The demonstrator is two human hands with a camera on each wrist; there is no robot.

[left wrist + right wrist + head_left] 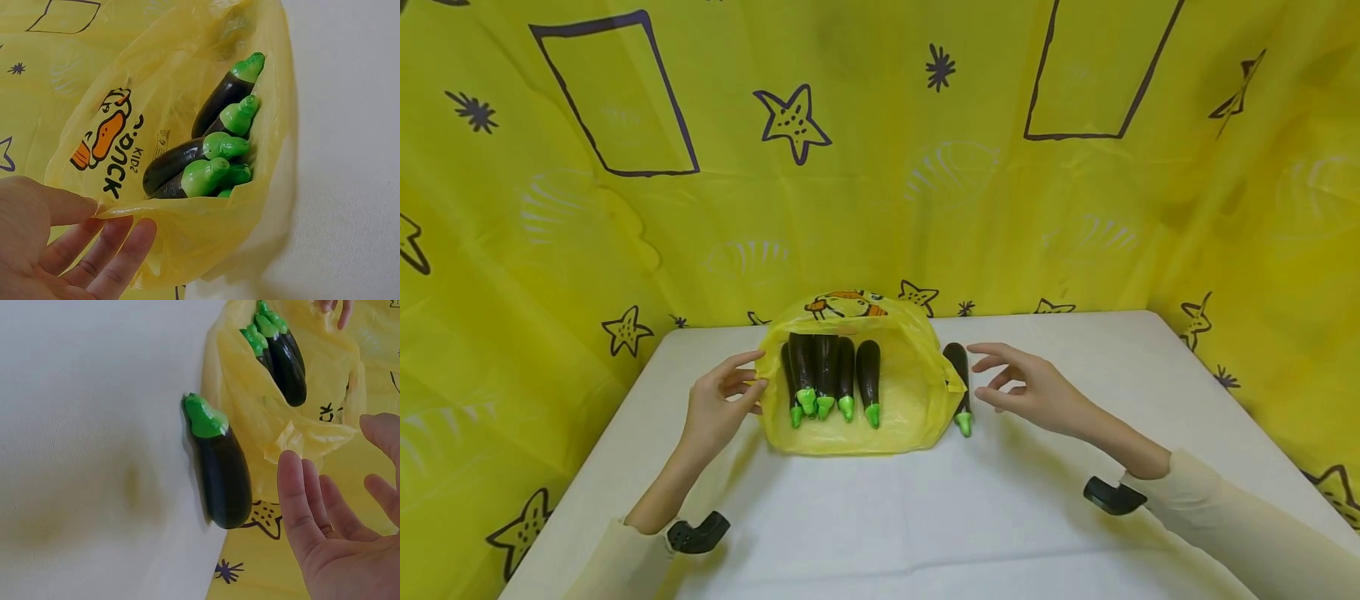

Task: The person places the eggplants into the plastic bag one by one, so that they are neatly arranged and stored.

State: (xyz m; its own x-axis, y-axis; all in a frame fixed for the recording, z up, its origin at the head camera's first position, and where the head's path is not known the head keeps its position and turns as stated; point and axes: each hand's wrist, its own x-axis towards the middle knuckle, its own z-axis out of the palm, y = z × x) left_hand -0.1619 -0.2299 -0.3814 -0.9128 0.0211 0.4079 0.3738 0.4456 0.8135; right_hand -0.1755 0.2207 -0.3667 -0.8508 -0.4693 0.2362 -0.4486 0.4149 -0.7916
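A yellow plastic bag (910, 417) lies on its side with its mouth facing the person. Inside it sit several dark toy eggplants (868, 375) with bright green stem ends. My left hand (718, 408) pinches the left rim of the bag between thumb and fingers. One more eggplant (225, 475) lies on the table just outside the bag's right side, its green end towards the person. Beside it, my right hand (1033, 387) hovers with fingers spread and nothing in them. In the right wrist view its fingertips overlap the bag's right edge.
A white cloth-covered table (865, 517) carries the bag and the loose eggplant. Yellow curtains (865, 217) with drawn stars and fish enclose the back and both sides. A dark band device (698, 533) sits at each wrist, over pale sleeves.
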